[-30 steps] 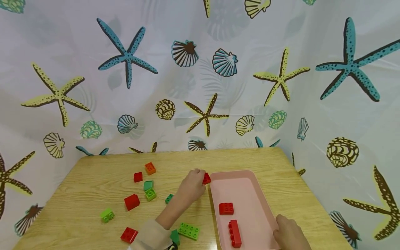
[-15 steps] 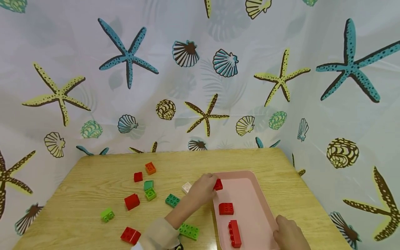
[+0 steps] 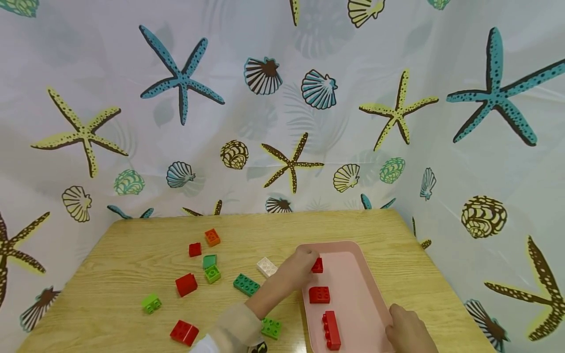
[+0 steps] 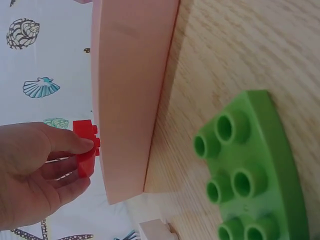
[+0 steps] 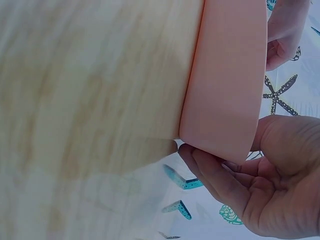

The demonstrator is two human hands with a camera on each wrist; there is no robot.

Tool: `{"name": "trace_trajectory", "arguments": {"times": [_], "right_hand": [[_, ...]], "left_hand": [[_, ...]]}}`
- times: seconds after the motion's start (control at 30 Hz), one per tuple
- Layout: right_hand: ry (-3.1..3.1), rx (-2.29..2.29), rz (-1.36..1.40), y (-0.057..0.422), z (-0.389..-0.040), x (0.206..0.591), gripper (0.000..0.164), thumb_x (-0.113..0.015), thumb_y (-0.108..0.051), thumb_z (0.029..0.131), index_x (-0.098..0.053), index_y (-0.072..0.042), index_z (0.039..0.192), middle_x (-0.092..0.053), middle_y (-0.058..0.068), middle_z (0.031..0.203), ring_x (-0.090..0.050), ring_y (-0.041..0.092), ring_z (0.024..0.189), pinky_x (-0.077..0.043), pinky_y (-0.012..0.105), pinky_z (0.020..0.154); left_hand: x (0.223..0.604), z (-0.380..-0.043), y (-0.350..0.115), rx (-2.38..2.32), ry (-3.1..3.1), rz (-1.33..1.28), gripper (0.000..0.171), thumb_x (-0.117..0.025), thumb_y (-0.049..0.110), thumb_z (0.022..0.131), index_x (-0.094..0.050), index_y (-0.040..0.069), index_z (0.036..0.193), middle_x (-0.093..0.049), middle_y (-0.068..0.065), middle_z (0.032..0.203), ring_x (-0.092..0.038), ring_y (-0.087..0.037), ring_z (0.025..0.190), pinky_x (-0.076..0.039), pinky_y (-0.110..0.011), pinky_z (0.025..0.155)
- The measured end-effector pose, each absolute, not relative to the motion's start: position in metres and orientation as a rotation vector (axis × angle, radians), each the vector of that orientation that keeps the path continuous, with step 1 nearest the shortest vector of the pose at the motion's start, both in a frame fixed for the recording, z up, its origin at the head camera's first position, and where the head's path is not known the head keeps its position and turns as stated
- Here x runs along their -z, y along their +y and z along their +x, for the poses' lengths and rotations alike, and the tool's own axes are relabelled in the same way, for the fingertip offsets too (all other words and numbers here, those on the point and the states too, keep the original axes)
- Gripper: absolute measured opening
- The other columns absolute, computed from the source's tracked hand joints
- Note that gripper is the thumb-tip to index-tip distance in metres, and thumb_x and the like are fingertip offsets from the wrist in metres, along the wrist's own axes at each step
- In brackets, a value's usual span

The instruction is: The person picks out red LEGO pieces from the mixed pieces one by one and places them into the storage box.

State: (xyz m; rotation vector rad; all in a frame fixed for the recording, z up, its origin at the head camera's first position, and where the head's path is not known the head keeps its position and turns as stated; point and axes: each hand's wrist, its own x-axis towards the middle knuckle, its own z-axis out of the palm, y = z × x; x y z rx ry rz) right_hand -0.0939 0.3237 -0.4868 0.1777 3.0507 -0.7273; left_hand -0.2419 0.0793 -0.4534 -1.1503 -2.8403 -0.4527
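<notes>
My left hand (image 3: 300,269) is over the far left part of the pink tray (image 3: 350,284), pinching a red toy brick (image 3: 318,266) between thumb and fingers. In the left wrist view, that brick (image 4: 86,150) shows its studs facing the tray's rim. Inside the tray lie a red brick with a curved end (image 3: 320,295) and a long red brick (image 3: 332,330) turned on its side. My right hand (image 3: 409,329) grips the tray's near right edge. The right wrist view shows its fingers (image 5: 215,175) against the outside of the wall.
Left of the tray are a white brick (image 3: 267,267), a dark green brick (image 3: 246,284) and a light green brick (image 3: 271,328), partly behind my left arm. Several red, green and orange bricks lie farther left, including a red one (image 3: 186,285). A patterned curtain (image 3: 282,113) surrounds the table.
My left hand has carried the red brick rightward and slightly nearer, from outside the tray's left rim to over its inside. White and dark green bricks came into fuller view. My right hand stayed put.
</notes>
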Motion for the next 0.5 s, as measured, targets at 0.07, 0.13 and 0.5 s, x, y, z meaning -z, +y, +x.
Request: {"name": "trace_trajectory", "arguments": {"times": [0.07,0.13,0.5], "right_hand": [[3.053,0.733,0.178,0.323,-0.094,0.486,0.015,-0.065,0.003,0.075,-0.052,-0.003,0.079,-0.058,0.005,0.069,-0.052,0.023,0.059,-0.045,0.042,0.054],[3.060,0.734,0.172,0.324,-0.094,0.487,0.016,-0.065,0.004,0.075,-0.051,-0.003,0.079,-0.058,0.006,0.069,-0.052,0.023,0.058,-0.045,0.042,0.053],[3.059,0.735,0.188,0.324,-0.095,0.487,0.017,-0.065,0.004,0.075,-0.050,-0.004,0.078,-0.057,0.005,0.068,-0.052,0.022,0.058,-0.044,0.041,0.053]], "left_hand": [[0.456,-0.244,0.081,0.435,-2.855,-1.169,0.023,-0.077,0.007,0.087,-0.064,0.005,0.105,-0.060,-0.008,0.103,-0.054,-0.013,0.089,-0.048,-0.019,0.072],[0.458,-0.247,0.083,0.429,-2.872,-1.189,0.024,-0.078,0.010,0.088,-0.066,0.006,0.108,-0.059,-0.005,0.099,-0.052,-0.010,0.083,-0.047,-0.017,0.070],[0.468,-0.252,0.090,0.339,-2.881,-1.276,0.023,-0.078,0.017,0.088,-0.068,0.007,0.105,-0.055,0.000,0.086,-0.047,-0.009,0.076,-0.042,-0.016,0.066]]}}
